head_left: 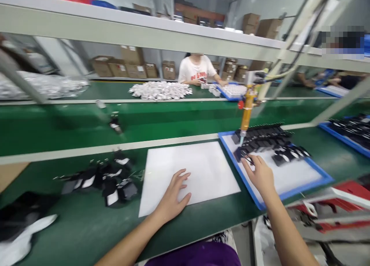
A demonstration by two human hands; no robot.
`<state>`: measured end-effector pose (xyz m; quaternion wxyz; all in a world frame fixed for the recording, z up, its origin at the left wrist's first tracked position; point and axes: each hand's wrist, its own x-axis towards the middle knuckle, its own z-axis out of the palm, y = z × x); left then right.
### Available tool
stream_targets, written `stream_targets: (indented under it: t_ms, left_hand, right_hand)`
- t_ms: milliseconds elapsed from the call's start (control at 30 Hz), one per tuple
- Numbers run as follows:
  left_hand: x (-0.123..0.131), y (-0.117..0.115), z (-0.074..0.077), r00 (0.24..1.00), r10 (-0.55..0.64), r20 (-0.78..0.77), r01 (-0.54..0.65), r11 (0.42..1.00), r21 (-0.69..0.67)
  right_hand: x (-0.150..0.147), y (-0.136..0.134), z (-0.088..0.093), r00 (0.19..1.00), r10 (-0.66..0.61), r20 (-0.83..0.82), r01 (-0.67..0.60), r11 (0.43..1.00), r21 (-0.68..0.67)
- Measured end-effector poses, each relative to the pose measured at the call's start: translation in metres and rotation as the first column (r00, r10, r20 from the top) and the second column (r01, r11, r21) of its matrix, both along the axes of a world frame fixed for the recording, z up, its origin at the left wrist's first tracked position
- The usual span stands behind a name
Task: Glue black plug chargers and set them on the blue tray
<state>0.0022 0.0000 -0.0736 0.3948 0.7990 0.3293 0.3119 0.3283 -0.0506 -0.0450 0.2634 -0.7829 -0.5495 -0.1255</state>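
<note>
My left hand (173, 196) is spread, palm down, over a white sheet (192, 175) on the green bench, holding nothing. My right hand (262, 176) reaches into a blue-rimmed tray (310, 189), thumb and fingers closed on a black plug adapter (239, 153) at the near left end of a row. Just above that adapter hangs the tip of a yellow-barrelled dispenser (246, 113). Rows of similar black adapters (261, 137) stand in the tray, with a few more (290, 154) lying in front. To my left lies a loose pile of black adapters (111, 181) with metal pins.
A green conveyor (173, 119) runs beyond the bench, carrying one black adapter (115, 125). Across it a person in a white shirt (196, 69) works beside a heap of white parts (160, 90). Black and clear bags (23, 223) lie at left; another filled tray (351, 135) is at right.
</note>
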Motion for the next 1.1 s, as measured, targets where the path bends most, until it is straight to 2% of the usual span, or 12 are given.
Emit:
stream_targets:
  t_ms: [133, 267, 367, 500, 600, 700, 767, 833, 900, 967, 1033, 1100]
  left_hand:
    - [-0.008, 0.01, 0.005, 0.993, 0.12, -0.01, -0.118, 0.986, 0.116]
    - [-0.016, 0.013, 0.02, 0.973, 0.219, -0.077, -0.198, 0.954, 0.224]
    - [-0.021, 0.006, 0.043, 0.951, 0.233, -0.205, -0.163, 0.937, 0.31]
    - [-0.036, 0.012, 0.089, 0.862, 0.31, -0.4, -0.124, 0.896, 0.427]
    - [-0.051, 0.049, 0.126, 0.707, 0.504, -0.497, -0.201, 0.816, 0.542]
    - [-0.062, 0.111, 0.152, 0.499, 0.664, -0.557, -0.382, 0.746, 0.546]
    - [-0.068, 0.157, 0.161, 0.382, 0.662, -0.644, -0.515, 0.732, 0.447]
    - [-0.073, 0.198, 0.161, 0.329, 0.632, -0.702, -0.582, 0.721, 0.376]
    - [-0.077, 0.229, 0.153, 0.306, 0.587, -0.749, -0.632, 0.714, 0.301]
    - [-0.08, 0.249, 0.141, 0.307, 0.542, -0.782, -0.664, 0.711, 0.232]
    - [-0.08, 0.26, 0.127, 0.323, 0.516, -0.794, -0.676, 0.712, 0.187]
    - [-0.078, 0.263, 0.115, 0.345, 0.516, -0.784, -0.677, 0.715, 0.173]
  right_hand:
    - [-0.034, 0.005, -0.02, 0.984, 0.178, -0.006, -0.177, 0.972, -0.154]
    - [-0.059, 0.031, -0.047, 0.975, 0.21, 0.077, -0.194, 0.965, -0.178]
    - [-0.063, 0.045, -0.058, 0.971, 0.199, 0.136, -0.175, 0.97, -0.172]
    - [-0.055, 0.047, -0.061, 0.973, 0.177, 0.146, -0.15, 0.972, -0.178]
    - [-0.052, 0.043, -0.057, 0.983, 0.156, 0.1, -0.139, 0.978, -0.158]
    - [-0.051, 0.036, -0.038, 0.979, 0.204, -0.027, -0.205, 0.977, -0.062]
    - [-0.046, 0.03, -0.014, 0.971, 0.189, -0.145, -0.17, 0.976, 0.133]
    - [-0.034, 0.028, 0.016, 0.953, 0.092, -0.289, 0.023, 0.928, 0.371]
    - [-0.014, 0.031, 0.044, 0.878, 0.077, -0.473, 0.216, 0.818, 0.534]
    - [0.009, 0.041, 0.064, 0.731, 0.239, -0.639, 0.277, 0.752, 0.598]
    - [0.029, 0.056, 0.072, 0.513, 0.35, -0.784, 0.278, 0.796, 0.538]
    - [0.04, 0.071, 0.074, 0.338, 0.343, -0.877, 0.207, 0.882, 0.424]
